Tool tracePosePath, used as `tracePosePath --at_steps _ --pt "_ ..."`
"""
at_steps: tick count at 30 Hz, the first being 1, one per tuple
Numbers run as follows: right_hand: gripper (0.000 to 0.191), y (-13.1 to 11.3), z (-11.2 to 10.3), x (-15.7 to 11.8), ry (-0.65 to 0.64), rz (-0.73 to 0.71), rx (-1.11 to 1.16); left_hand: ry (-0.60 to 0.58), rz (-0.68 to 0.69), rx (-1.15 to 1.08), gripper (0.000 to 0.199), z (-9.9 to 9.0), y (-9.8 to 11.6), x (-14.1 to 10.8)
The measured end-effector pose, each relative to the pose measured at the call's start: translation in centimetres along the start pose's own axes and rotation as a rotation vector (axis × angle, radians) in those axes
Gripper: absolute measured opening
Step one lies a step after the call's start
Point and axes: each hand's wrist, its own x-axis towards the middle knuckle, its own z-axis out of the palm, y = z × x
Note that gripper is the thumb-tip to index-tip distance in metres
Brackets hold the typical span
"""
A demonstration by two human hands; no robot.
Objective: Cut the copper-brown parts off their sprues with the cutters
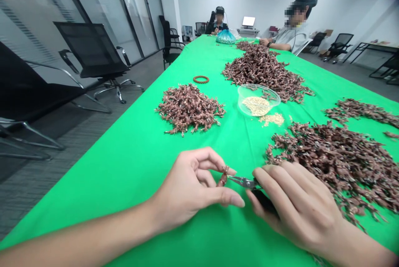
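My left hand pinches a small brown figurine between its fingers. Wrapped round dark handles, my right hand grips pliers, whose narrow jaws reach to the figurine. Whether the jaws hold some tiny part there is too small to tell. Just beyond my left hand lies a heap of similar brown pieces. A larger heap of brown pieces spreads beside and beyond my right hand. Between them stands a clear plastic bowl with tiny gold-coloured bits in it, and more gold bits are spilled next to it.
A green cloth covers the long table. A brown beaded ring and another large brown heap lie farther back, near a blue bag. Two people sit at the far end and right side. Office chairs stand at left.
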Motion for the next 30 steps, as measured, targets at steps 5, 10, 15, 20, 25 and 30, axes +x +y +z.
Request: tracePosePath --at_steps 5,10,15,20,25,30 --pt "0.03 -0.1 0.0 -0.1 0.014 -0.005 0.004 0.001 -0.034 0.011 0.049 0.1 0.3 0.0" --pt "0.027 -0.2 0.1 -0.3 0.002 -0.01 0.022 0.002 -0.045 0.004 0.052 0.0 0.3 -0.1" --pt "0.026 0.0 -0.1 -0.1 0.01 0.007 0.003 -0.07 -0.032 -0.058 0.039 -0.1 0.3 0.2" --pt "0.024 0.3 -0.2 0.2 0.028 0.022 -0.038 -0.185 -0.021 -0.166 0.029 -0.6 0.2 0.7" --pt "0.022 0.1 -0.2 0.0 0.01 0.029 -0.031 -0.212 -0.038 -0.122 0.032 -1.0 0.2 0.8" --pt "0.011 -0.7 -0.2 0.2 0.003 0.208 0.156 -0.227 -0.021 -0.061 0.032 -1.1 0.0 0.7"
